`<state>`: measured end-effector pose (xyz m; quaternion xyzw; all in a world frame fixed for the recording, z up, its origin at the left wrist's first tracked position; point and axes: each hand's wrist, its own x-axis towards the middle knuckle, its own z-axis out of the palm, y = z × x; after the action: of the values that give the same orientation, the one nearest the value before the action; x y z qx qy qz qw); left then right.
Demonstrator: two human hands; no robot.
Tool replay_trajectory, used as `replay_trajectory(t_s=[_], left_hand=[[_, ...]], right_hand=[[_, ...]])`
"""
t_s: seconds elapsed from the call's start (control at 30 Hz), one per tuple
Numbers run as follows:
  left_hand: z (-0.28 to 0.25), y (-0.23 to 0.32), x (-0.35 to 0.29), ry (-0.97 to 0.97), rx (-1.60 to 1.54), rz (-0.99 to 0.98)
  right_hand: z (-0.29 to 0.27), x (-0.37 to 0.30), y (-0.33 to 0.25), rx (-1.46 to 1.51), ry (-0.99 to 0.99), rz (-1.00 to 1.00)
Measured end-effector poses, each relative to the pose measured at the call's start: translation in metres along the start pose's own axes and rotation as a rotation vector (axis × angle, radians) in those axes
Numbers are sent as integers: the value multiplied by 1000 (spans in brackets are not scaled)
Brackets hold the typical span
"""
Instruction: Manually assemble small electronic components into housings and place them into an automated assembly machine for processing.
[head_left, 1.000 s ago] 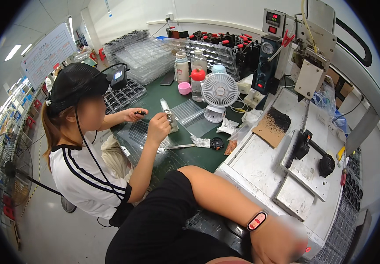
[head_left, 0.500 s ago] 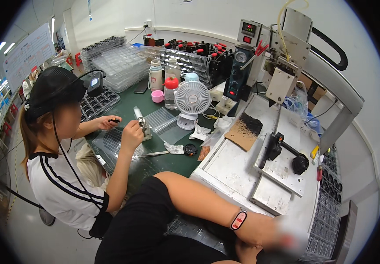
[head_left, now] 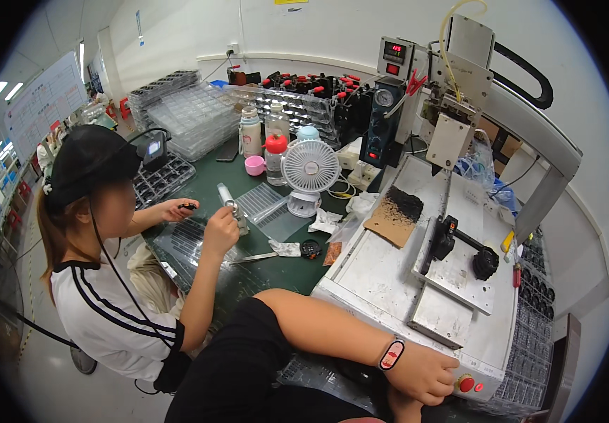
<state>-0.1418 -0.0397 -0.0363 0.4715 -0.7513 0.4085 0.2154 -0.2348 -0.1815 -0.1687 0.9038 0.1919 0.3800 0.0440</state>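
Note:
My left hand (head_left: 424,375), with a smart band on the wrist, is at the machine's front edge, beside a red push button (head_left: 465,383). Its fingers are curled in; whatever they may hold is hidden under the palm. Just below it, part of my right hand (head_left: 406,407) shows at the lower edge, its fingers covered by the left one. On the machine's white bed (head_left: 371,264) sits a metal plate carrying a black clamp fixture (head_left: 444,238) and a round black part (head_left: 485,263). A dispensing head (head_left: 452,141) hangs above the bed.
At left, a co-worker (head_left: 110,303) handles a small black part (head_left: 189,206) at the green table (head_left: 248,264). A white fan (head_left: 311,167), a red-capped bottle (head_left: 275,158) and stacked clear trays (head_left: 191,113) stand there. A blackened cardboard piece (head_left: 394,217) lies on the bed.
The view has shifted slightly, so most things sit a little differently in it. My left hand, blurred out before, now shows clearly with its fingers curled beside the red button.

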Motion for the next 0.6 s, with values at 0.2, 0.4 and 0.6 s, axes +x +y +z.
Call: replay_trajectory(t_s=[0.2, 0.4, 0.6], left_hand=[[-113, -33, 33, 185, 325, -523], [-193, 56, 9, 612, 903, -399], [-137, 99, -46, -114, 754, -1275]], right_hand=[[-22, 25, -13, 98, 154, 98], [-39, 29, -19, 161, 73, 119], [-33, 32, -7, 158, 35, 126]])
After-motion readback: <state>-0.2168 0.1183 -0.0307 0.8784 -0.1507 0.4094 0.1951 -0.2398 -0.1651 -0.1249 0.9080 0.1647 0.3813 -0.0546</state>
